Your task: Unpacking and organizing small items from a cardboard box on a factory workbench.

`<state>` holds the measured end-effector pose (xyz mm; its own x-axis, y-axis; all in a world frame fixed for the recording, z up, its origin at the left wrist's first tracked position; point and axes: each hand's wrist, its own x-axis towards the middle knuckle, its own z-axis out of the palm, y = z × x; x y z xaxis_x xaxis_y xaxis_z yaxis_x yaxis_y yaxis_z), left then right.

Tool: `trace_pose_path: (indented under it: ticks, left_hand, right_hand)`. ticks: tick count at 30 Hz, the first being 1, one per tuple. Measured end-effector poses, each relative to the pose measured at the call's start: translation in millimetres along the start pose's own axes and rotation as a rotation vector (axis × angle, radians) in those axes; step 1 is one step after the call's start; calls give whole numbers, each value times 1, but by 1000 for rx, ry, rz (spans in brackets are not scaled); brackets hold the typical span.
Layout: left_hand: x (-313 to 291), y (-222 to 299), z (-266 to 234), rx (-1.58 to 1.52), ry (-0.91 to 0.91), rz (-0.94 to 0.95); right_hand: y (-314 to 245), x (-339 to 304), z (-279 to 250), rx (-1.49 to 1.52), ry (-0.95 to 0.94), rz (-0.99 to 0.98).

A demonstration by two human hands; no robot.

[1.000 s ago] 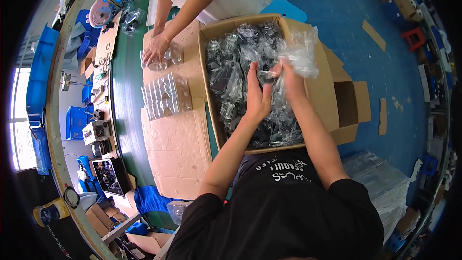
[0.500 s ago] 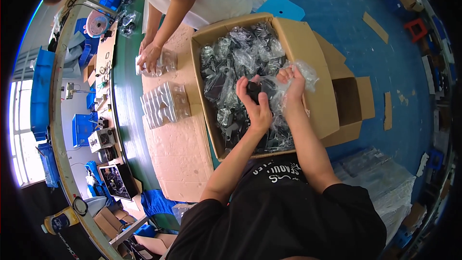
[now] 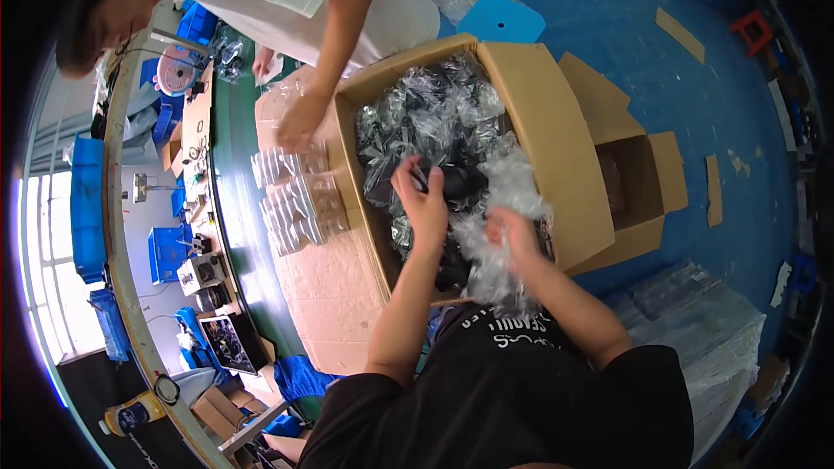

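Right hand closed on crumpled clear plastic bag, over right side of open cardboard box; my left hand in box, thumb and fingers slightly parted about black part, whether clamped on it I cannot tell; bagged black parts heaped beyond; left of box, clear ridged plastic trays on flat cardboard sheet; co-worker's hand, blurred, near trays.

The right hand and its clear plastic bag have moved lower in the frame, the left hand farther left.
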<state>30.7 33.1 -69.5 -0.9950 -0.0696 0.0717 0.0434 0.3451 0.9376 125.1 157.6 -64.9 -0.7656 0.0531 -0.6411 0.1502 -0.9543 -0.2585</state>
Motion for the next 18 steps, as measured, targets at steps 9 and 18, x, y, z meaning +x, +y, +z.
trace_pose_path:
  ticks: [9,18]
  left_hand:
    - [60,32,52,1245,-451,665]
    - [169,-27,148,973,-198,670]
  right_hand:
    - [-21,-8,-32,-252,-96,67]
    - [-36,-17,-28,-352,-177,-70]
